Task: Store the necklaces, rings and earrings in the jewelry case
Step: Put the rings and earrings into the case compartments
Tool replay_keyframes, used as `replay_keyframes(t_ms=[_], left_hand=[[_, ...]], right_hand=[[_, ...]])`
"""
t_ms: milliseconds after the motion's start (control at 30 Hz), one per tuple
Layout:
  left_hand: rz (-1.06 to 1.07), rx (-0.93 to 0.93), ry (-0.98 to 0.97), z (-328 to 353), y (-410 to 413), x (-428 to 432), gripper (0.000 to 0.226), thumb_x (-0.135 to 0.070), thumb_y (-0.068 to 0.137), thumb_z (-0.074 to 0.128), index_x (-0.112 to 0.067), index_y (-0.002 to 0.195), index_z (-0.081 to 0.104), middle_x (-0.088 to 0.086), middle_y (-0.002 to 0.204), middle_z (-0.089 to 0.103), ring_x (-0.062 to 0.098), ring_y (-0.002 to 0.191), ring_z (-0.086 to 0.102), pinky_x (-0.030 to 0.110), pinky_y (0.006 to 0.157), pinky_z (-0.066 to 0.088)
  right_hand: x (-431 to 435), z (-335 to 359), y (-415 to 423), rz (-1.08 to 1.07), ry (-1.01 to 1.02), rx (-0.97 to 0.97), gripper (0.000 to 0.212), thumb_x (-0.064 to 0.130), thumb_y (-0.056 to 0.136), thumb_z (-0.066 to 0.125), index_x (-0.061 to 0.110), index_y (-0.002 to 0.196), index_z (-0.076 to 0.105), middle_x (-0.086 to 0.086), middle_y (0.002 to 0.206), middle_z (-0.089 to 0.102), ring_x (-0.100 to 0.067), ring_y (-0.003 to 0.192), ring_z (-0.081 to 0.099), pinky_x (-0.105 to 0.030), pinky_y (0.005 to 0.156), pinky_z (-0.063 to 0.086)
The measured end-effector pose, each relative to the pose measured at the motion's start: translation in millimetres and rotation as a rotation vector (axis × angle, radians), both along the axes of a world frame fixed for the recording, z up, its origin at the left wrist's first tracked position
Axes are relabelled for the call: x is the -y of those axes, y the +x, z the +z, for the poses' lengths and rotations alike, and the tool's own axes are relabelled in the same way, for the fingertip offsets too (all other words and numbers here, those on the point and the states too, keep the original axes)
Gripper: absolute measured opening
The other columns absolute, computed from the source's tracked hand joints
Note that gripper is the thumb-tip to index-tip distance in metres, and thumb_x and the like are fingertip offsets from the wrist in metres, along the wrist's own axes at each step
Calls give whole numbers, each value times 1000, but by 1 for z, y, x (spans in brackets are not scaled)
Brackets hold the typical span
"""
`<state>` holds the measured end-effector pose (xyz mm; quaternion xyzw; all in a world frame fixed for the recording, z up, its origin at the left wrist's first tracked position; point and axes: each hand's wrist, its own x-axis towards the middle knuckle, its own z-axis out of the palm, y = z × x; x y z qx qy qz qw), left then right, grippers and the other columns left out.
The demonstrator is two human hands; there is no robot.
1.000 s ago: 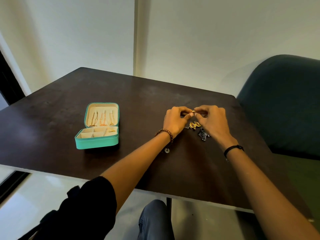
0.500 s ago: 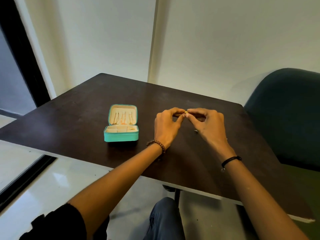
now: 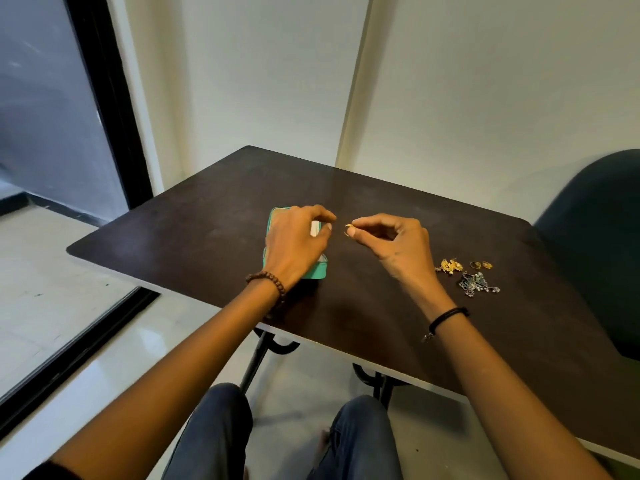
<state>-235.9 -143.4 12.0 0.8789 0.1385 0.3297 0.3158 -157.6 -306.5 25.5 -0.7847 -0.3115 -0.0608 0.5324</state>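
Pinching the ring point(image 3: 347, 230) alone, right hand point(image 3: 394, 247) has parted from the released left hand point(image 3: 294, 247).

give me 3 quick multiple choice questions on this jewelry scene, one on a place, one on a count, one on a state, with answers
1. Where is the teal jewelry case?
A. on the chair
B. on the table, beneath the left grip
C. on the person's lap

2. How many small gold rings lie loose on the table, right of the right grip?
A. none
B. five
C. two

3. What is the right grip doing?
A. pinching a gold ring
B. lying flat on the table
C. curled, holding nothing

Answers:
1 B, the case's teal edge shows under the left grip on the table top.
2 C, two rings lie side by side next to the gold earrings.
3 A, thumb and forefinger close on the ring.
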Motion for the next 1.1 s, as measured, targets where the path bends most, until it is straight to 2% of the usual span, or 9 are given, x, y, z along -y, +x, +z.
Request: replay_keyframes(t_ms=[167,300,400,467,567,700,933,1033,1100], left_hand=[[51,-101,-136,-12,-18,-19,20,-37,90,62,-29,105,72,-1,119,69,16,100,65,45,90,54],[-27,-142,-235,-30,-31,-26,47,-61,77,54,-32,111,68,-1,127,64,17,110,63,47,91,54],[-35,-155,-228,-42,-42,-29,56,-67,78,52,-32,119,64,-4,134,59,15,119,56,49,96,50],[-33,-164,-205,-47,-48,-30,56,-66,83,55,-32,127,60,-4,142,52,14,128,48,51,106,41],[-38,-222,-162,-54,-58,-29,69,-68,82,55,-31,139,50,-6,153,39,15,138,35,51,112,27],[-64,-286,-125,-63,-67,-32,88,-76,71,47,-29,146,42,-5,157,32,17,141,30,47,116,22],[-75,-257,-85,-67,-69,-32,84,-73,78,60,-30,146,36,-7,153,38,12,136,36,38,113,24],[-72,-247,-105,-67,-70,-32,86,-72,75,60,-28,145,37,-7,152,40,12,135,37,38,113,26],[-78,-238,-124,-66,-71,-33,86,-71,75,63,-28,145,37,-7,149,42,12,135,38,38,113,27]], right_hand=[[-15,-9,-6,53,-87,-13,10,35,83,80,34,94,79,24,89,73,5,90,68,-14,73,55],[-21,-18,-12,86,-114,-36,10,33,85,80,34,94,79,31,88,69,12,91,63,-9,65,52],[-21,-26,-17,96,-115,-70,12,34,85,79,33,97,79,28,93,70,12,95,62,-12,64,54],[-20,-30,-19,95,-117,-95,15,34,85,79,30,99,80,24,98,72,11,96,62,-13,65,54],[-19,-37,-23,95,-132,-107,16,35,85,79,30,101,80,22,100,73,12,97,61,-9,67,52],[-18,-44,-30,107,-138,-136,18,34,85,79,28,102,81,18,102,75,8,98,63,-15,72,56],[-16,-50,-37,112,-164,-104,19,34,85,79,29,103,80,13,106,75,-4,106,64,-27,80,58],[-18,-52,-38,94,-179,-67,17,34,85,79,31,102,80,13,107,74,-7,107,60,-24,77,54],[-19,-53,-40,84,-170,-39,17,32,86,79,30,102,80,12,106,73,-5,105,60,-16,72,50]])
